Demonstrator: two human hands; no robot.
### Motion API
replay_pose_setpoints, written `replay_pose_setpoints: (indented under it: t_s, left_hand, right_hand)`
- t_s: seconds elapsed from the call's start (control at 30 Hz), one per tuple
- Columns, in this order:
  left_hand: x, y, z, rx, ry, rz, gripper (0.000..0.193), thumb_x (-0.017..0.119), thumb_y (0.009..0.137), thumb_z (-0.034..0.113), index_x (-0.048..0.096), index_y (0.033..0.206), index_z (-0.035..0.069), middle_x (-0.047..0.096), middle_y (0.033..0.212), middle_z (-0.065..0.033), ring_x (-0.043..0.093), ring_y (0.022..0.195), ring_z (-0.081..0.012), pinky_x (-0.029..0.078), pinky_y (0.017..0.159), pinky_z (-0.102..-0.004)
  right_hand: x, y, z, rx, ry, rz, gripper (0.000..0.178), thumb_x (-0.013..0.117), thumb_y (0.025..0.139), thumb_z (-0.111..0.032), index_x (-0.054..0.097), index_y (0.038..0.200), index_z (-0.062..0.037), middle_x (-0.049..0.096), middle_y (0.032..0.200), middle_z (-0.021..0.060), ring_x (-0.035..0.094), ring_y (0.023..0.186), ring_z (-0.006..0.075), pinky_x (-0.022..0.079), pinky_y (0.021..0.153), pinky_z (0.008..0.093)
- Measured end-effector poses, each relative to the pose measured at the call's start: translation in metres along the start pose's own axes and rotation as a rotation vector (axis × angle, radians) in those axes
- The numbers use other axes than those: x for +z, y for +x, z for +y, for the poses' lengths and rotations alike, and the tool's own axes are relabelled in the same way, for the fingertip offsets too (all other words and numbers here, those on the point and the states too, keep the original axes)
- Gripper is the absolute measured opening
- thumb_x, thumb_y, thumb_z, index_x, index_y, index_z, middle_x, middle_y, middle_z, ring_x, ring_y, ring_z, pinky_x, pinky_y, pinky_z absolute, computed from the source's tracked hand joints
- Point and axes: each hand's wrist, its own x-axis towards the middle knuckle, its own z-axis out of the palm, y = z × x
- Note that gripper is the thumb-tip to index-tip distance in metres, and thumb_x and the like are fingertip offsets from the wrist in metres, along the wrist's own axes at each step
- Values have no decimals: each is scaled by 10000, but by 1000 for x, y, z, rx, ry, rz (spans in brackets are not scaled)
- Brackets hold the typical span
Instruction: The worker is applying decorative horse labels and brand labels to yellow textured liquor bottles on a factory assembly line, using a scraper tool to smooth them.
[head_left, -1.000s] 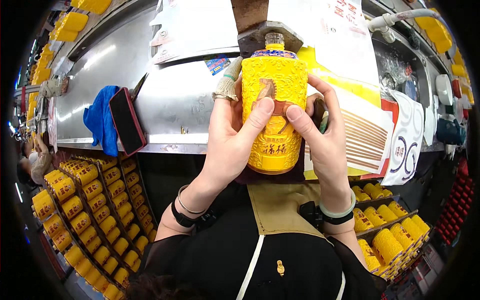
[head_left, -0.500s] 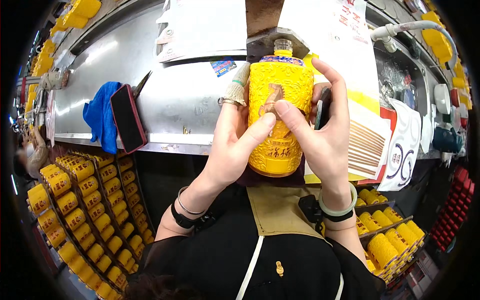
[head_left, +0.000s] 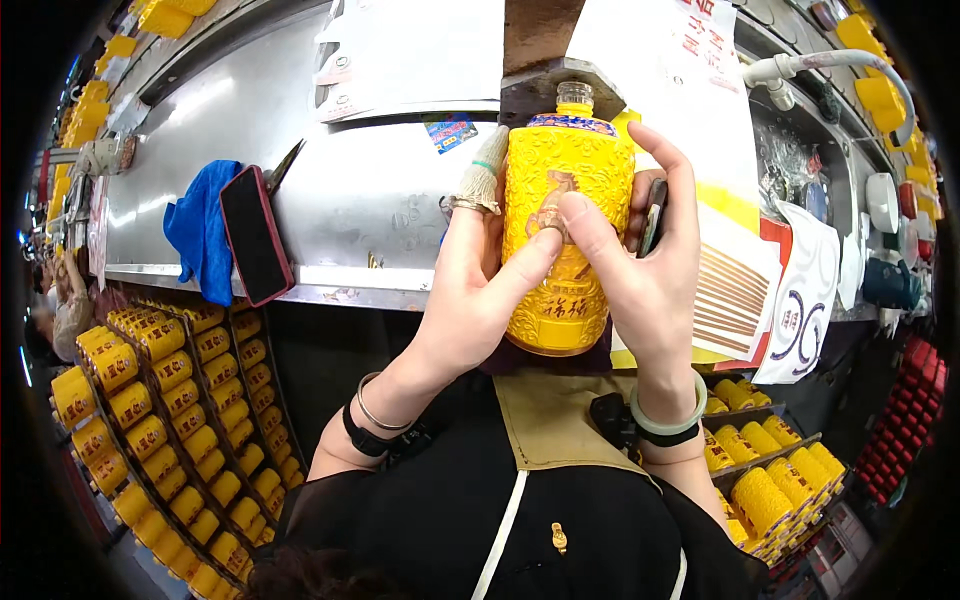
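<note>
Bottle: a yellow bottle with embossed relief all over, a blue patterned band at the shoulder, a short clear neck with a yellow cap, and a small gold-brown emblem on its front; red characters sit near the base.
Bottle position: held upright in front of the person's chest, above the near edge of the steel counter, between both hands.
Left hand: the left hand is wrapped around the bottle's left side, thumb pressed on the emblem; its index finger wears a pale cloth finger cot and a ring.
Right hand: the right hand grips the bottle's right side, thumb tip meeting the emblem beside the left thumb; a thin dark object is tucked between its fingers, too hidden to identify.
Wrists: dark bands and a thin bangle on the left, a pale green bangle on the right.
Counter items: a blue cloth and a dark phone in a red case lie to the left, touching.
Below left: a tray of yellow bottles in rows.
Below right: more yellow bottles.
</note>
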Motion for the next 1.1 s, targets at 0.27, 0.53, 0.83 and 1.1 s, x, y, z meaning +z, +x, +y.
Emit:
replay_pose_setpoints:
  t_s: [0.27,0.53,0.83,1.1]
  left_hand:
    - [-4,10,1,-34,-15,-44,603,544,1051,161,262,1534,-67,446,1491,-180,471,1368,-233,378,1151,-385]
    - [-5,9,0,-133,11,-20,603,550,1046,190,290,1540,-37,489,1482,-169,508,1354,-250,396,1143,-401]
    - [3,9,5,-117,-18,38,590,576,1029,162,319,1520,-37,506,1461,-167,510,1350,-242,401,1141,-400]
    - [8,8,5,-73,-27,75,577,629,1015,99,340,1493,-49,520,1428,-146,543,1300,-208,458,1093,-365]
  right_hand:
    - [-23,1,14,133,272,-9,412,658,1022,-186,528,1359,10,467,895,-40,440,822,58,371,763,186]
    - [-24,-13,19,209,319,-56,471,696,994,-184,506,1384,0,467,893,-44,433,819,50,372,741,197]
    - [-20,-11,16,175,172,-78,643,809,902,-219,466,1403,-7,464,870,-44,423,757,38,364,664,177]
    - [-18,-10,23,181,218,-82,612,790,917,-210,476,1398,2,481,886,-37,448,773,39,377,670,184]
